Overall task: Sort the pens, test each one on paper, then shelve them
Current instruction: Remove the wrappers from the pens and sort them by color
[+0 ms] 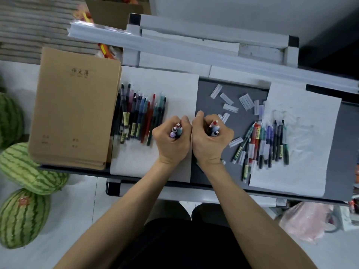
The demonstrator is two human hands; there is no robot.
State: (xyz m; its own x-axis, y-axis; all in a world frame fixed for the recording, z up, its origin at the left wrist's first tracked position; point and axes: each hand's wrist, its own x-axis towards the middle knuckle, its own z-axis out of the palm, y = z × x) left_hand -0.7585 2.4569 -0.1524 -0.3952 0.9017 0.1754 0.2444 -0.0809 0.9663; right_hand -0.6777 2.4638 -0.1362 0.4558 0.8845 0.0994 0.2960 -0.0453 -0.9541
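My left hand (172,140) grips a bundle of several pens (176,131) upright in its fist, tips up, over the left white sheet (174,88). Right beside it, my right hand (210,140) grips a second bundle of pens (214,129) the same way, over the dark table (209,90). A row of uncapped pens (139,113) lies on the left sheet. Another group of pens (266,142) lies on the scribbled right sheet (303,121). Several clear pen caps (231,101) are scattered between the sheets.
A stack of brown notebooks (75,109) sits at the table's left end. White shelf rails (194,45) run along the far side. Three watermelons (29,167) lie on the floor at left, a pink plastic bag (305,220) at lower right.
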